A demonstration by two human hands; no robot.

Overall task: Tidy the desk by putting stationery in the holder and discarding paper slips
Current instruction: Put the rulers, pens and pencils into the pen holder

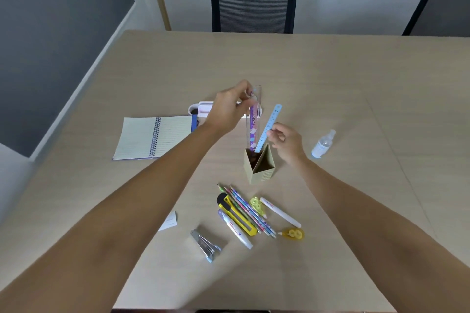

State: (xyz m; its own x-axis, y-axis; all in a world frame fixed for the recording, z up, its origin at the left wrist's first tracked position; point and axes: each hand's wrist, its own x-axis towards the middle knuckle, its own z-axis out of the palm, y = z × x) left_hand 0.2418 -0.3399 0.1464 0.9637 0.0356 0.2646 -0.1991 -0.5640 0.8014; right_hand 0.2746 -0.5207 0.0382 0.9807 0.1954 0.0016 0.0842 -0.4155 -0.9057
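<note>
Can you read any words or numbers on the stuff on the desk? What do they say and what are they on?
Nothing can be read for sure.
Purple ruler: has printed letters, too blurred to read.
Blue ruler: scale marks, numbers too small.
White pen: red mark, unreadable.
Spray bottle: pale label, unreadable.
Notebook: only blank ruled lines.
Paper slip: no print that I can make out.

A beige ribbed holder (pixel 262 168) is showing a dark inside and carrying a pale blue ruler (pixel 269 127) and a clear ruler (pixel 253 119) patterned purple and pink. A yellow-and-black cutter (pixel 237 215) is lying beside patterned pencils (pixel 248 211) on the tan desk (pixel 330 79).
</note>
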